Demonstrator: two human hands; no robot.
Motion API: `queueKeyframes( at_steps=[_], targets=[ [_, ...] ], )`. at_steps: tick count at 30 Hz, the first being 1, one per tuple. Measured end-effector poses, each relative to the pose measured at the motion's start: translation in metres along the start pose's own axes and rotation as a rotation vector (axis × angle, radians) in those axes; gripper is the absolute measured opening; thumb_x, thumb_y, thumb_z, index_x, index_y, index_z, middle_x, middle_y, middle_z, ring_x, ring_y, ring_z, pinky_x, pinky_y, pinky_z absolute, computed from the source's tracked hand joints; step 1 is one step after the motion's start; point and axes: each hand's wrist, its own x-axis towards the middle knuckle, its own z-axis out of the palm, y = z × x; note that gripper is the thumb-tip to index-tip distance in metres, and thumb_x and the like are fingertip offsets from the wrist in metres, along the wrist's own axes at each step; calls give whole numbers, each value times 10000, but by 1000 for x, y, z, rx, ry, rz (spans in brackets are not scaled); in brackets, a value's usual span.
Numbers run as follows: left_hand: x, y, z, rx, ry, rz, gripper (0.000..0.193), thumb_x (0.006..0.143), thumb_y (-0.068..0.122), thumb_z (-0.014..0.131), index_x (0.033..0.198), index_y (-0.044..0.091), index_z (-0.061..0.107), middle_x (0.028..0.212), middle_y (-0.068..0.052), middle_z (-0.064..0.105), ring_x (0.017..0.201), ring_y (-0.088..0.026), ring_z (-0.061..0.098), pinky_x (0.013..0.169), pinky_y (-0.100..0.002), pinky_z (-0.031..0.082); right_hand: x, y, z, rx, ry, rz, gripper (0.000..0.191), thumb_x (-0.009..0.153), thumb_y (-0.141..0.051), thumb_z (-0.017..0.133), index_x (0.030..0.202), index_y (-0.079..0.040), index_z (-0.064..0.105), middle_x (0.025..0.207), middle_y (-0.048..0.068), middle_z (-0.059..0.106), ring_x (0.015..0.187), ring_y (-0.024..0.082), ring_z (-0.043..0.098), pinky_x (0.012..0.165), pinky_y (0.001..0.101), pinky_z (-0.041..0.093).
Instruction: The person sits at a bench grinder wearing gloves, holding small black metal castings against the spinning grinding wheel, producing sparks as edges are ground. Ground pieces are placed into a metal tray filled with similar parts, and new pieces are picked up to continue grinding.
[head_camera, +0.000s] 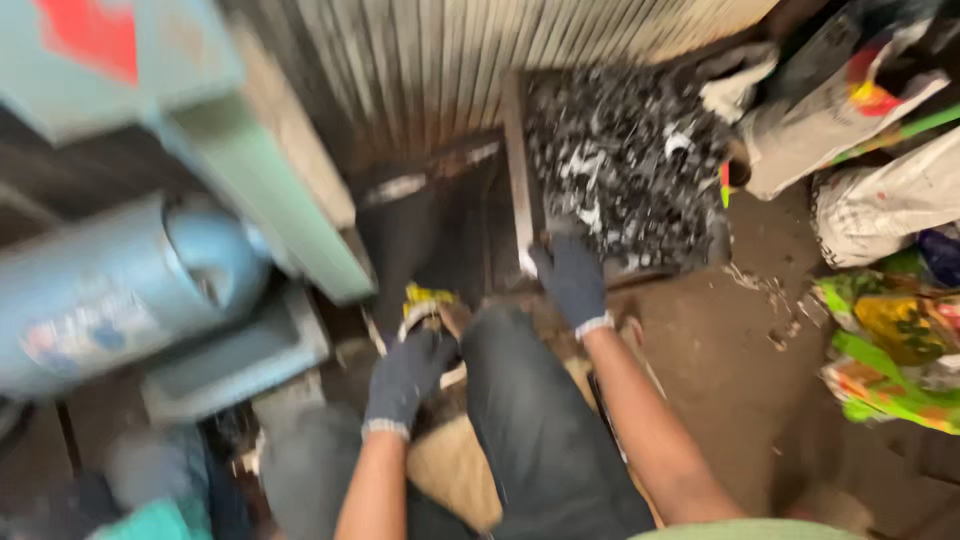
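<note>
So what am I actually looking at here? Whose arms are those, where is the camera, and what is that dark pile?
There is no machine holding things here: these are a person's own two arms, filmed by a camera worn on the head and looking down, so you see their knees in dark trousers too. Both hands wear dark knitted gloves. The right hand reaches forward and rests on the near edge of a tray heaped with small dark metal scraps. The left hand is lower, beside a small yellow and white item; the blur hides whether it grips it. On the left stands a pale blue-green machine, behind is a corrugated wall, and on the right lie colourful sacks on the earth floor.
</note>
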Motion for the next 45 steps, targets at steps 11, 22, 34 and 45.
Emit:
queueKeyframes(
  at_steps=[11, 22, 34, 45],
  targets=[
    [-34, 67, -52, -112, -68, -486, 437, 935, 473, 613, 1188, 131, 708, 1104, -195, 721, 1043, -381, 678, 874, -497, 515, -12, 25, -10, 878, -2, 16, 433, 863, -70, 648, 1290, -13, 609, 1173, 107, 756, 1030, 170, 723, 890, 313, 567],
    [-65, 105, -60, -610, 270, -630, 433, 974, 171, 666, 1392, 60, 673, 1008, -165, 733, 862, -229, 651, 800, -387, 517, -136, -130, -8, 858, -417, -57, 215, 950, -258, 701, 1089, -95, 710, 954, 79, 746, 882, 226, 716, 797, 346, 548],
    [-56, -14, -30, 443, 365, -142, 463, 821, 294, 639, 1237, 91, 646, 1001, -193, 659, 916, -385, 664, 745, -502, 514, -94, -159, 45, 1079, -403, -236, 310, 1038, -266, 566, 1132, -1, 698, 1049, 132, 734, 976, 225, 682, 851, 342, 512],
    [-28, -44, -35, -468, 867, -855, 328, 942, 286, 680, 856, -31, 697, 779, -211, 691, 706, -335, 663, 672, -453, 490, -38, -201, 129, 1041, -505, -223, 308, 1018, -266, 549, 1035, -19, 733, 899, 140, 729, 821, 250, 717, 729, 378, 529]
  ],
)
